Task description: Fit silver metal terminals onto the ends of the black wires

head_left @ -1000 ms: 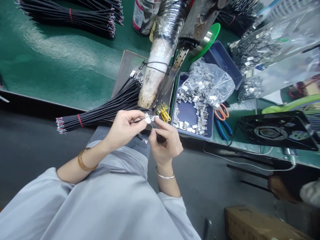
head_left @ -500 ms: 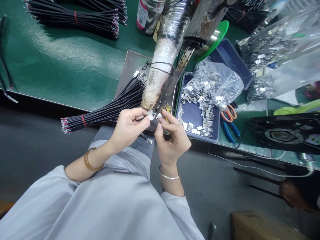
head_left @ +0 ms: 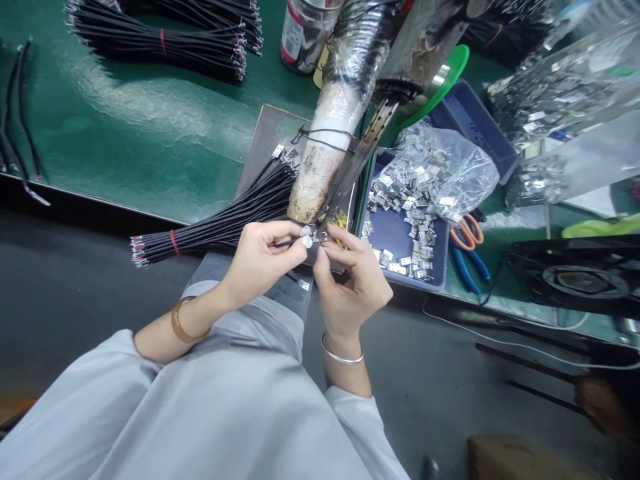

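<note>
My left hand (head_left: 263, 257) is closed in a pinch on the end of a thin black cable (head_left: 283, 244), holding it at the tip of a tape-wrapped soldering tool (head_left: 327, 143). My right hand (head_left: 353, 280) is closed too, pinching a small metal connector shell (head_left: 320, 237) against that cable end. A bundle of black cables (head_left: 220, 223) tied with a red band lies on a grey plate just left of my hands. Another finished cable end with a shell (head_left: 303, 285) hangs below my left hand.
A blue tray (head_left: 400, 233) with several loose metal shells and a plastic bag of them (head_left: 435, 173) stands right of my hands. Orange and blue pliers (head_left: 467, 247), a black fan (head_left: 575, 273), more cable bundles (head_left: 165, 40) and bagged parts (head_left: 560, 87) lie on the green bench.
Both hands have moved slightly up and right toward the tool's tip, still pinched together. The view has shifted a little to the left.
</note>
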{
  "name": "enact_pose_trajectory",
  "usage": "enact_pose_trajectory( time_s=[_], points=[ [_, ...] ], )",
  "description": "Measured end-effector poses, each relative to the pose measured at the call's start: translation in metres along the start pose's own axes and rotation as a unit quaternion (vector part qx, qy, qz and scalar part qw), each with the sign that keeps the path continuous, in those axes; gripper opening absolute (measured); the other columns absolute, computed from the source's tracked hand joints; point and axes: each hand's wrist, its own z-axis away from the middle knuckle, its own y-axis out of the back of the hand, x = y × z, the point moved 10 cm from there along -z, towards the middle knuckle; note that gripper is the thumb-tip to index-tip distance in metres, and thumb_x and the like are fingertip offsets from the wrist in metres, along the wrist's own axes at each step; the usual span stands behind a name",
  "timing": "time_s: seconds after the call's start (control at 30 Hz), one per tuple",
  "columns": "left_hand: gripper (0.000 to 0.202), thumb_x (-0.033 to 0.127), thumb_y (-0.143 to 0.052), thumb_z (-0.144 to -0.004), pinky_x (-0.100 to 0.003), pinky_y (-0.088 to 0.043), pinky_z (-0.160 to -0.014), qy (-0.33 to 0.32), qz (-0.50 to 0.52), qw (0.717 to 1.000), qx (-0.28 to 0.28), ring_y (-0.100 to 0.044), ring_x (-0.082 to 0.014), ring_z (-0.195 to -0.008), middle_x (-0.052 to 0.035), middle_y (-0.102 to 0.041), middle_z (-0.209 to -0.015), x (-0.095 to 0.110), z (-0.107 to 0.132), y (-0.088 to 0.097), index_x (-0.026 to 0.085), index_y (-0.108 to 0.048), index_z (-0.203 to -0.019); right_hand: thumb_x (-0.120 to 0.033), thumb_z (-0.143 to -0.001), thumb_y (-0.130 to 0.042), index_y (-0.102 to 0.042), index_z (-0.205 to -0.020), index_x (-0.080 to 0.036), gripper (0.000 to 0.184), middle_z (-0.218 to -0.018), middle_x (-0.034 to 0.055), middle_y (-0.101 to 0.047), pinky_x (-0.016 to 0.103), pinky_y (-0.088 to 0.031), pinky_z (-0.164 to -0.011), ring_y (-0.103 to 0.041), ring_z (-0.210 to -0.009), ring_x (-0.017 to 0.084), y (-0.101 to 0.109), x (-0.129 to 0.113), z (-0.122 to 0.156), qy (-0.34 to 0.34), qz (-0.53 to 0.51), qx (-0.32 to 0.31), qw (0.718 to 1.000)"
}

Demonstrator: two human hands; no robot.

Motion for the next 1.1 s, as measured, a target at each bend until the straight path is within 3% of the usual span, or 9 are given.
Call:
enact_pose_trajectory(
  time_s=[0.13,0.33,0.6,0.8,0.9,1.0,1.1],
  points=[
    [0.016,0.022,-0.066,-0.072,-0.014,-0.035,-0.044,-0.022,0.005,1.000,-0.005,-0.042,-0.0050,-0.050,0.0017,-0.059,-0.056,0.006,0.000,-0.001,0.012,-0.078,-0.069,-0.008,-0.086,-0.073,-0.067,-0.088,-0.022,0.016,-0.101,0.0040,-0.081,0.032,-0.066,-0.083,-0.079,-0.096,0.018,0.003,-0.004,-0.001,0.007,-0.008,0.014,1.000],
    [0.017,0.020,-0.065,-0.075,-0.014,-0.045,-0.050,-0.003,0.008,1.000,-0.029,-0.052,-0.0067,-0.054,-0.0014,-0.071,-0.066,0.001,0.002,-0.006,0.012,-0.080,-0.072,-0.011,-0.088,-0.072,-0.065,-0.086,-0.022,0.013,-0.099,0.0030,-0.080,0.028,-0.066,-0.074,-0.079,-0.094,0.017,0.000,0.011,0.006,-0.051,-0.044,0.005,0.998],
    [0.017,0.018,-0.065,-0.077,-0.013,-0.040,-0.047,-0.056,-0.021,0.998,-0.025,-0.048,-0.0053,-0.052,-0.0001,-0.070,-0.065,0.011,0.005,-0.003,0.012,-0.081,-0.077,-0.011,-0.087,-0.075,-0.068,-0.087,-0.022,0.013,-0.099,0.0031,-0.081,0.031,-0.066,-0.079,-0.079,-0.093,0.018,0.003,-0.003,-0.002,-0.004,-0.010,0.011,1.000],
    [0.019,0.020,-0.063,-0.078,-0.014,-0.037,-0.046,0.005,-0.017,0.998,-0.063,-0.048,-0.0056,-0.053,-0.0002,-0.069,-0.066,0.000,0.006,-0.008,0.012,-0.080,-0.075,-0.013,-0.089,-0.071,-0.063,-0.089,-0.023,0.012,-0.100,0.0035,-0.081,0.029,-0.065,-0.080,-0.080,-0.093,0.018,0.003,-0.001,0.007,0.005,-0.006,-0.010,1.000],
    [0.020,0.021,-0.063,-0.078,-0.014,-0.037,-0.046,-0.005,-0.039,0.997,-0.067,-0.050,-0.0063,-0.053,-0.0005,-0.070,-0.066,0.003,0.008,-0.008,0.011,-0.080,-0.077,-0.016,-0.092,-0.069,-0.061,-0.090,-0.023,0.011,-0.100,0.0034,-0.081,0.027,-0.065,-0.076,-0.080,-0.092,0.018,0.007,0.005,0.008,-0.015,-0.019,-0.010,1.000],
    [0.021,0.019,-0.061,-0.079,-0.014,-0.040,-0.048,-0.051,-0.096,0.991,-0.077,-0.058,-0.0087,-0.058,-0.0021,-0.074,-0.069,0.010,0.010,-0.010,0.012,-0.081,-0.081,-0.020,-0.095,-0.065,-0.057,-0.091,-0.023,0.009,-0.088,-0.0004,-0.078,0.021,-0.059,-0.059,-0.076,-0.068,0.012,0.009,0.017,0.004,-0.075,-0.041,-0.013,0.996],
    [0.020,0.016,-0.060,-0.079,-0.015,-0.040,-0.049,-0.145,-0.146,0.975,-0.087,-0.058,-0.0088,-0.057,-0.0031,-0.075,-0.070,0.025,0.015,-0.012,0.015,-0.080,-0.079,-0.023,-0.097,-0.060,-0.052,-0.088,-0.023,0.012,-0.060,-0.0113,-0.058,0.016,-0.043,-0.041,-0.051,-0.038,0.005,-0.003,0.032,0.003,-0.159,-0.087,-0.070,0.981]
  ],
)
